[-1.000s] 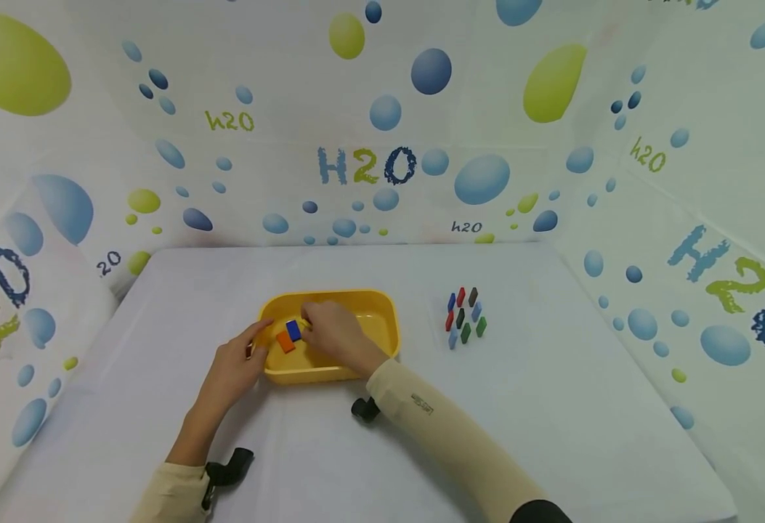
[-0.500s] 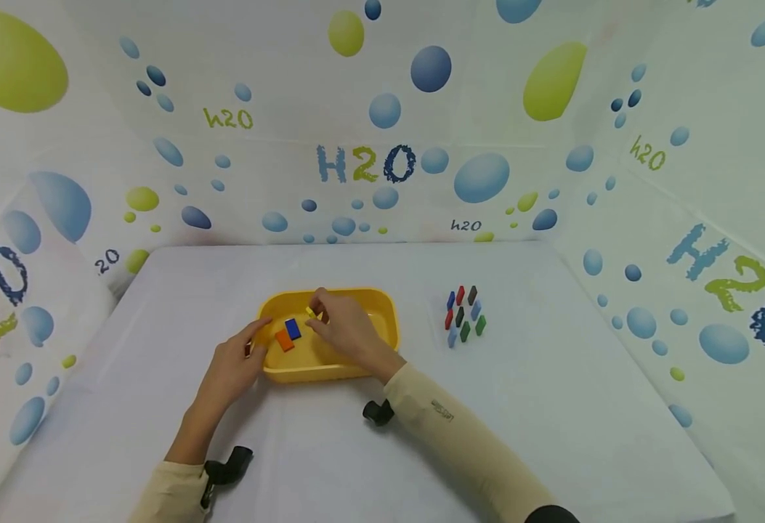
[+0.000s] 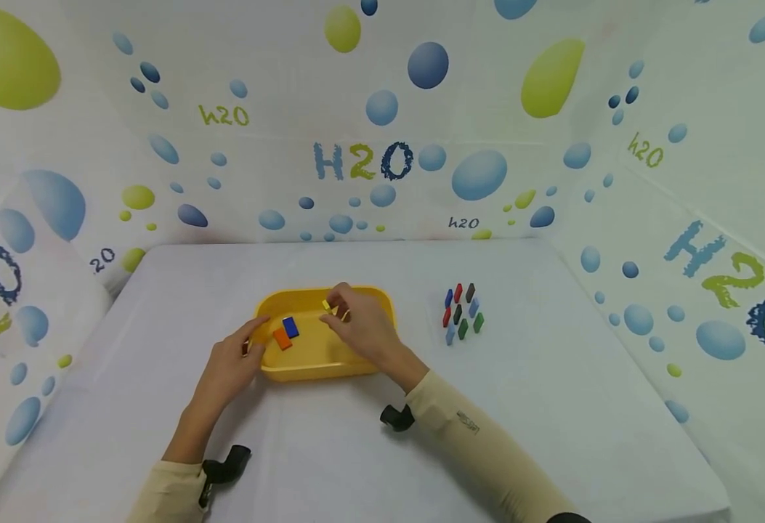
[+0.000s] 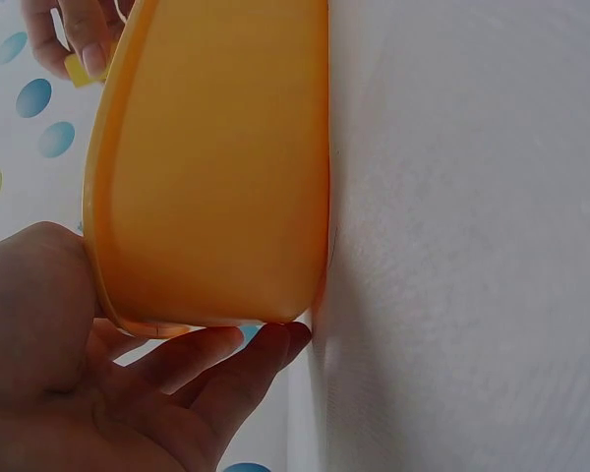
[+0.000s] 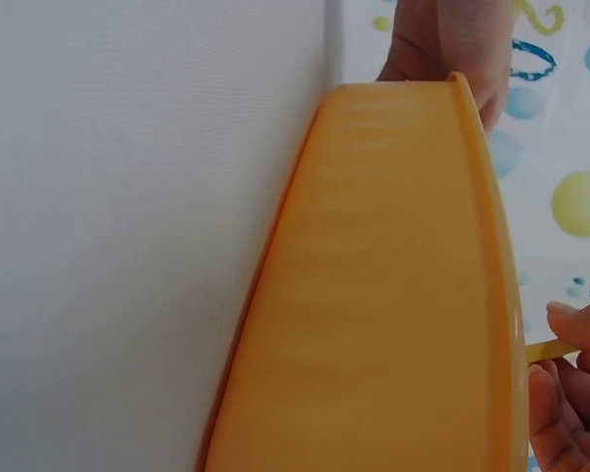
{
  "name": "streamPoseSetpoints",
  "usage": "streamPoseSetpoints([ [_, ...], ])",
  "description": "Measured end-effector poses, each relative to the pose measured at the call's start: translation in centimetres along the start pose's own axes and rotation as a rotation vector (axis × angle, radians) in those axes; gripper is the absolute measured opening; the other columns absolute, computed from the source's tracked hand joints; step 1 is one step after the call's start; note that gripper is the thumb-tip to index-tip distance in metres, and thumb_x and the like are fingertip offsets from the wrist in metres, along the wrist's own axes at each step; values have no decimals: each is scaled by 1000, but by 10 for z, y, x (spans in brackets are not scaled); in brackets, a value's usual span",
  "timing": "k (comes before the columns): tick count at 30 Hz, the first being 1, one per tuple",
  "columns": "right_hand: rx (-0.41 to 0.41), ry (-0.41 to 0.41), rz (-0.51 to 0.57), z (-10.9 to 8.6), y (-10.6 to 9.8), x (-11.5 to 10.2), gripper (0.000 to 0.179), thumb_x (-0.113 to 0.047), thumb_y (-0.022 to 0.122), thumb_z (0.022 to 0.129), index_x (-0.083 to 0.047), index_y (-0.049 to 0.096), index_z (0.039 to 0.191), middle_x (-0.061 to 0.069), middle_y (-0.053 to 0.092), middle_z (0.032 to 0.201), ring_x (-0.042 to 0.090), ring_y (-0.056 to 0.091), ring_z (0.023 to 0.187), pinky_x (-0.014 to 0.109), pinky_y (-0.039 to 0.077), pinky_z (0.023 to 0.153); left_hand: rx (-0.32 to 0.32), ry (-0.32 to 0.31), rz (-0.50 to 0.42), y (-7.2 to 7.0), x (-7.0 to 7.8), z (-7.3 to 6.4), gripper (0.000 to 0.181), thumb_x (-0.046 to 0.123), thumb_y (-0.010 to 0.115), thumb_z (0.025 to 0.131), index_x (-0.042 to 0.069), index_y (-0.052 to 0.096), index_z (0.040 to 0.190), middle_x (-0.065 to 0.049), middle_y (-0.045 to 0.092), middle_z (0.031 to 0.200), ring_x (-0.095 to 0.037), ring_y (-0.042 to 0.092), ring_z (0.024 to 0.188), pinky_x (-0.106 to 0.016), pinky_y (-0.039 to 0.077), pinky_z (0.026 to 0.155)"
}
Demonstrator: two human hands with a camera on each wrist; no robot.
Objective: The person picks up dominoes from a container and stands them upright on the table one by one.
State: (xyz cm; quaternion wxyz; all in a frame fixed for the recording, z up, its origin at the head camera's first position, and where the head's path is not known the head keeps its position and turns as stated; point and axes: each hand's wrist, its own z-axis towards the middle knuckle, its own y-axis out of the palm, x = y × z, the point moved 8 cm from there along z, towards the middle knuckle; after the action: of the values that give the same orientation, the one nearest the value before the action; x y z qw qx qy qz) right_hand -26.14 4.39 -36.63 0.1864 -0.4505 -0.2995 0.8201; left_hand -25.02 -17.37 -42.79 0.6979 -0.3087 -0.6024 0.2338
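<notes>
A yellow plastic tray (image 3: 320,374) lies on the white table. Against its left end my left hand (image 3: 228,367) holds the corner, with bent fingers touching the outer wall in the left wrist view. My right hand (image 3: 365,327) is over the tray, pinching a small yellow block (image 3: 328,306) between thumb and fingers. In the right wrist view the yellow block (image 5: 549,350) shows as a thin edge just above the rim. A blue block (image 3: 290,327) and an orange block (image 3: 282,338) lie flat inside the tray, towards its left end.
To the right of the tray several small blocks (image 3: 463,329) stand on edge in rows, coloured red, blue, light blue, green and dark. White cloth printed with bubbles (image 3: 382,107) encloses the back and sides of the table.
My right hand has lifted the yellow block from beside the blue block and moved it to the right over the tray. My left hand has stayed at the tray's left end.
</notes>
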Motion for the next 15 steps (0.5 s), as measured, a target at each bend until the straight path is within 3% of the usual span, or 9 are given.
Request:
streamPoseSetpoints([
  [8, 85, -30, -3, -11, -21, 2, 27, -12, 81, 91, -5, 61, 108, 6, 71, 99, 13, 63, 78, 19, 54, 74, -5, -2, -2, -1, 0, 2, 51, 7, 49, 102, 2, 48, 153, -32, 53, 143, -35, 58, 92, -40, 50, 71],
  [15, 119, -30, -6, -21, -31, 7, 28, -9, 82, 90, -4, 62, 107, 7, 72, 97, 15, 65, 75, 28, 58, 73, -8, -14, 0, 0, -1, 2, 51, 8, 48, 102, 3, 48, 153, -32, 52, 144, -36, 58, 95, -42, 51, 74],
])
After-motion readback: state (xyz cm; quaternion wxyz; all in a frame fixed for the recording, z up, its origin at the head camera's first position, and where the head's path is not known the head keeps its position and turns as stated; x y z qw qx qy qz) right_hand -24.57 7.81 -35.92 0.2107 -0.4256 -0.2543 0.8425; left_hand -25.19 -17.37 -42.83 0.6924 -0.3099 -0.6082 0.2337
